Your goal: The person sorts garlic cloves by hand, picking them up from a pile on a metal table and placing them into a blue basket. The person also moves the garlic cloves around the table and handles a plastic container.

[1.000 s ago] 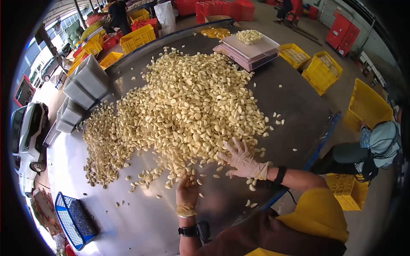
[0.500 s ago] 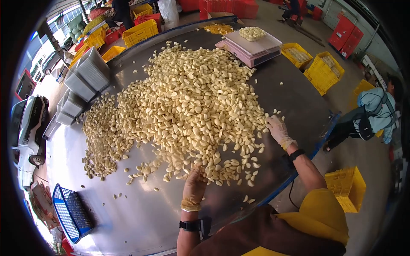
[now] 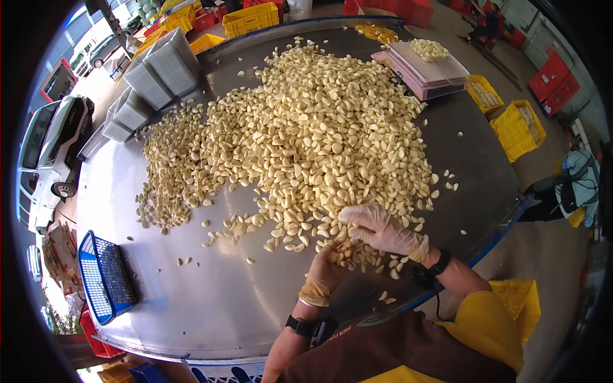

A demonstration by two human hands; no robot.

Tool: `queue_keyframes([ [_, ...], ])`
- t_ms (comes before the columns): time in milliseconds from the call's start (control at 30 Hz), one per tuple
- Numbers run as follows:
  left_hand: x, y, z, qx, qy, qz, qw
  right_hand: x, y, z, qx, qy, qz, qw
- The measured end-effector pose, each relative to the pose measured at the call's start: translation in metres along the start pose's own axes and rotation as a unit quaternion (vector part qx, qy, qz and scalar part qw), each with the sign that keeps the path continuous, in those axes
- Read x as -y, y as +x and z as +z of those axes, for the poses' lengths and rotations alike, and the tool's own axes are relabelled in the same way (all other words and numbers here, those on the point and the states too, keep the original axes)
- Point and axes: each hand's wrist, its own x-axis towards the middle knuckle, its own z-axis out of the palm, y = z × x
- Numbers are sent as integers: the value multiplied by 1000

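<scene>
A large heap of peeled garlic cloves [image 3: 319, 127] spreads over the metal table [image 3: 211, 300]. At the heap's near edge, my left hand [image 3: 327, 271], in a thin clear glove, is cupped with its fingers curled around a few garlic cloves; the palm is partly hidden. My right hand [image 3: 382, 231], gloved the same way, hovers just above and beside it, its fingers stretched to the left and the thumb apart. No clove shows in the right hand. Loose cloves lie under and around both hands.
A pink scale [image 3: 415, 73] bearing a pack of cloves [image 3: 429, 50] stands at the far right. Stacked clear trays [image 3: 163, 70] line the far left, and a blue basket [image 3: 105, 277] the near left. Yellow crates [image 3: 517, 131] and a person [image 3: 578, 185] are beyond the right edge.
My right hand has come from the heap's right edge, leftward and nearer, to beside my left hand. The whole view has shifted, with the table's contents appearing higher and mostly further right.
</scene>
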Motion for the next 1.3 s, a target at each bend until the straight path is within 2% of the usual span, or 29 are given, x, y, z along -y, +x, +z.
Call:
queue_keyframes([
  [67,-8,-2,0,-11,-64,9,998,-35,24,6,-185,-105,79,974],
  [100,-11,-2,-6,-9,-67,11,998,-34,31,12,-181,-107,76,975],
  [167,-19,4,-21,68,-116,49,990,-32,51,22,-96,-298,114,943],
  [200,-24,3,-27,48,-137,68,987,-31,47,35,-72,-182,56,979],
  [233,-31,-1,-22,45,-135,67,988,-18,38,38,65,-264,69,960],
  [300,-44,-11,-9,-22,-145,148,978,5,14,38,141,-265,62,952],
  [367,-56,-22,-6,33,-156,190,969,11,-20,40,146,-297,72,941],
  [433,-66,-32,19,-76,-175,251,949,35,-32,29,148,-277,89,945],
  [467,-69,-33,17,-77,-174,252,949,49,-36,26,175,-238,37,955],
  [500,-74,-34,12,-89,-170,290,938,57,-41,27,201,-197,-12,959],
  [533,-77,-33,7,-99,-165,327,925,56,-49,37,198,-196,-10,960],
  [600,-76,-30,-9,-62,-162,325,930,34,-54,62,246,-74,-253,933],
  [633,-79,-31,-6,-29,-162,324,931,21,-46,62,241,-77,-254,933],
  [667,-78,-31,-3,-91,-182,314,927,2,-34,57,199,-132,-226,944],
  [700,-80,-33,-5,-91,-181,315,927,-16,-20,51,159,-185,-197,950],
  [767,-77,-31,-11,-29,-195,284,938,-54,9,29,103,-354,-130,921],
  [800,-77,-27,-18,-14,-206,288,935,-59,23,15,90,-386,-95,913],
  [833,-78,-35,6,-88,-228,290,925,-58,39,10,75,-418,-59,903],
  [900,-81,-37,0,-70,-218,311,923,-42,63,34,-64,-475,-28,877],
  [967,-83,-32,-24,-30,-178,382,906,-2,74,74,-81,-347,-52,933],
  [1000,-82,-34,-19,-72,-149,444,881,18,80,93,-72,-305,-102,944],
  [1033,-82,-36,-17,-73,-146,444,881,36,87,108,-65,-260,-155,951],
  [1067,-85,-40,-16,-63,-114,488,863,49,95,118,-68,-255,-156,952],
  [1100,-89,-45,-17,-54,-79,532,841,62,105,127,8,-273,-159,949],
  [1133,-92,-46,-16,-48,-96,541,834,71,117,136,84,-290,-164,939],
  [1167,-94,-45,-16,-51,-92,546,831,66,135,142,81,-285,-170,940],
  [1233,-92,-44,-16,-53,-130,498,856,25,176,153,-74,-307,-224,922],
  [1267,-91,-45,-13,-53,-180,454,871,2,194,147,-86,-357,-178,913],
  [1300,-93,-36,-43,59,-196,405,891,-21,213,133,-99,-405,-134,899],
])
